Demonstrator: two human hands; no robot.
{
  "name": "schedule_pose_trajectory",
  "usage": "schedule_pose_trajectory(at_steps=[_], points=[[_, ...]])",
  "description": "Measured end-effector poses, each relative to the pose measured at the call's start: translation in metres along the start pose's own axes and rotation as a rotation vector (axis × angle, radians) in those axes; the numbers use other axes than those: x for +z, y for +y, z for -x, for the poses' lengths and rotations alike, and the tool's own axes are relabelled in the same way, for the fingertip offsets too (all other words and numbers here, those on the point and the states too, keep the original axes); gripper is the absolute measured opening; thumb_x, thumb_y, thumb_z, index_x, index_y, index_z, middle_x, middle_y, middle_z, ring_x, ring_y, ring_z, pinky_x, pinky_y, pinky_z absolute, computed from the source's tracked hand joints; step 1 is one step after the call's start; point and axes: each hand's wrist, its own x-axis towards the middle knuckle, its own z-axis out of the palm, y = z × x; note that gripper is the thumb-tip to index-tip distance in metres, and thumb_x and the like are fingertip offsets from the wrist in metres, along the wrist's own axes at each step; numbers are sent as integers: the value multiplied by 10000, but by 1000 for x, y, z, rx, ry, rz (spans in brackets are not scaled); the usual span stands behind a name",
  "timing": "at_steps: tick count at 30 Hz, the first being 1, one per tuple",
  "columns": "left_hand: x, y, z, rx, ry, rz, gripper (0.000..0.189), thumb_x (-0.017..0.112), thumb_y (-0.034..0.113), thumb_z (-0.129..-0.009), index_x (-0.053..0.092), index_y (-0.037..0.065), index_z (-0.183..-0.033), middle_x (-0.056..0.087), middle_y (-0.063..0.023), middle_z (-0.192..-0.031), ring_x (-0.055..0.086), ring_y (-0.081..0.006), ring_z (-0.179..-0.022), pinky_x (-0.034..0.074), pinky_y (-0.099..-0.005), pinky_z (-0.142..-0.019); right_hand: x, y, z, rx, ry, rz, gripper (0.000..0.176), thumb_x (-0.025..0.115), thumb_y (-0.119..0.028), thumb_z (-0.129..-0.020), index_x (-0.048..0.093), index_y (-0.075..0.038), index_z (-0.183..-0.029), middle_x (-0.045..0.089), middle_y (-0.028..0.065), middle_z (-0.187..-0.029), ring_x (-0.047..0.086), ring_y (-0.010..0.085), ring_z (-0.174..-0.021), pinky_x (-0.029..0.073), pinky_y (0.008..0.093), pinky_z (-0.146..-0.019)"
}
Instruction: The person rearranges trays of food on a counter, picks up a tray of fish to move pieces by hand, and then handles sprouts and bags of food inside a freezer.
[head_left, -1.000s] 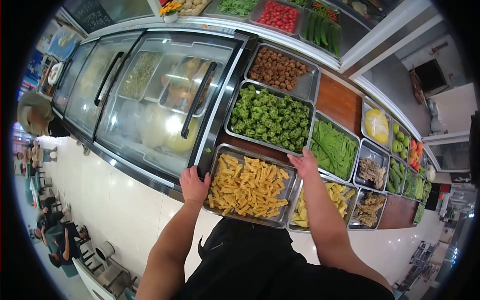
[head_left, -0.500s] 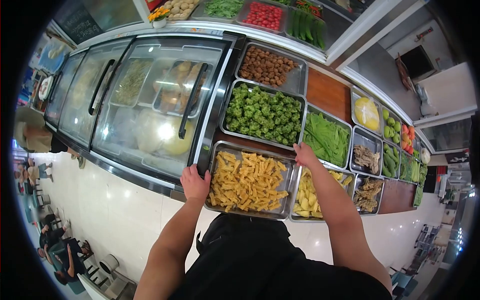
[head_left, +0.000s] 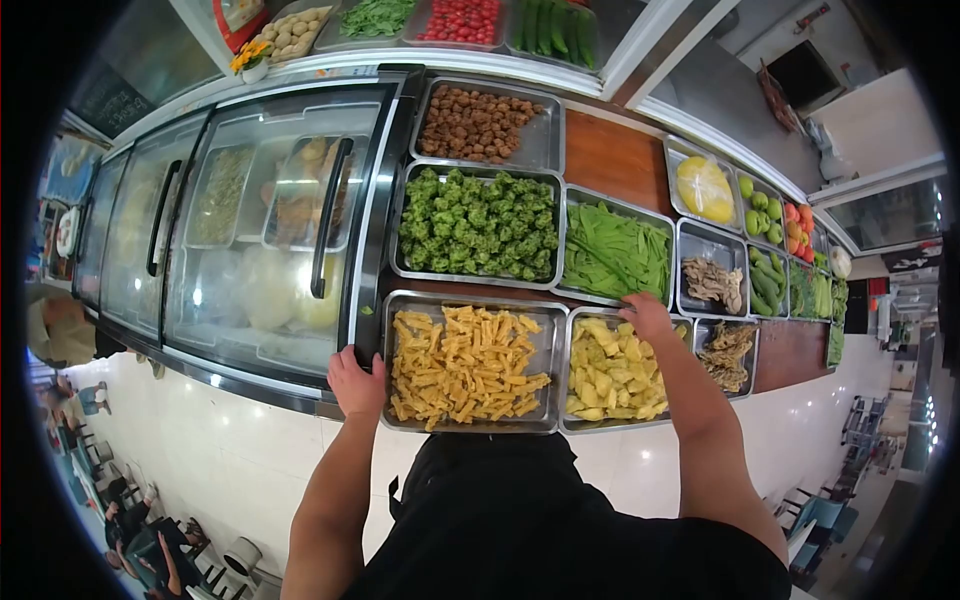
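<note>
My left hand lies open at the front corner of the glass-topped display fridge, its thumb beside the left rim of a metal tray of yellow fried strips. My right hand is over the far rim of a tray of yellow chunks, with fingers loosely bent and apart. Just beyond those fingers sits a tray of flat green leaves. The right forearm covers part of the chunks. Behind the strips is a tray of curly green vegetable pieces.
Brown balls fill part of a back tray. Farther right stand trays of greyish mushroom-like pieces, cucumbers and green apples. Brown counter shows between trays. People sit at lower left.
My right hand has left the far right corner of the strips tray and moved right to the chunks tray's far rim. The view has shifted right; my left hand stays by the fridge corner.
</note>
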Motion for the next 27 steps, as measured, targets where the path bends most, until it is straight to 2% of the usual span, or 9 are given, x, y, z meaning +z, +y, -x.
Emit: schedule_pose_trajectory(at_steps=[2,5,7,8,10,13,17,25,27], points=[[0,2,0,-1,12,-3,461,696,288,-777,533,36,-1126,521,-153,-1022,513,-360,-988,405,-456,-877,-9,3,-6,-49,-46,34,354,603,-355,-894,628,-137,-1172,596,145,-1158,606,349,-996,495,430,-843],[0,4,-1,7,20,-6,463,697,286,-775,533,34,-1126,518,-156,-1011,513,-363,-979,407,-459,-872,-10,12,-17,-71,-119,159,336,577,-339,-916,602,-102,-1152,603,145,-1052,620,337,-937,508,434,-772],[1,5,-1,18,29,-22,461,698,283,-770,531,33,-1120,514,-159,-1004,512,-367,-969,412,-462,-863,-6,20,-25,-118,-82,362,306,528,-330,-947,551,-88,-1132,595,150,-1018,636,313,-908,522,404,-721],[1,5,-2,9,16,-38,460,691,279,-784,523,31,-1132,515,-159,-1015,511,-368,-982,411,-456,-869,-4,24,-30,-122,-84,360,306,528,-330,-947,551,-88,-1132,595,150,-1018,636,313,-908,522,404,-721],[1,7,-1,-4,2,-56,457,684,274,-797,515,30,-1146,518,-161,-1026,513,-371,-991,413,-453,-872,-4,32,-36,-244,55,411,308,497,-356,-962,514,-77,-1089,571,140,-985,641,292,-873,526,387,-715],[2,9,0,-5,9,-79,452,684,270,-797,518,28,-1141,519,-162,-1027,517,-372,-982,418,-455,-863,-17,35,-40,-368,-25,462,317,490,-357,-968,521,-65,-1086,561,145,-1006,639,297,-864,525,385,-721],[5,9,-1,-19,13,-99,469,697,281,-770,520,38,-1131,512,-156,-1016,513,-373,-967,416,-458,-854,-12,44,-52,-401,-96,520,333,479,-362,-973,519,-52,-1085,558,143,-1027,638,290,-855,524,380,-729],[6,7,-2,8,23,-127,469,696,279,-770,521,34,-1130,512,-156,-1015,515,-370,-966,419,-452,-852,-12,47,-63,-380,-111,563,352,454,-384,-982,541,-48,-1041,560,118,-983,647,254,-809,533,357,-625],[7,8,-4,7,27,-129,470,696,279,-771,521,33,-1130,511,-157,-1015,515,-370,-966,420,-451,-851,-13,45,-73,-367,-50,559,344,456,-384,-981,541,-55,-1032,562,111,-964,648,254,-804,534,357,-626]])
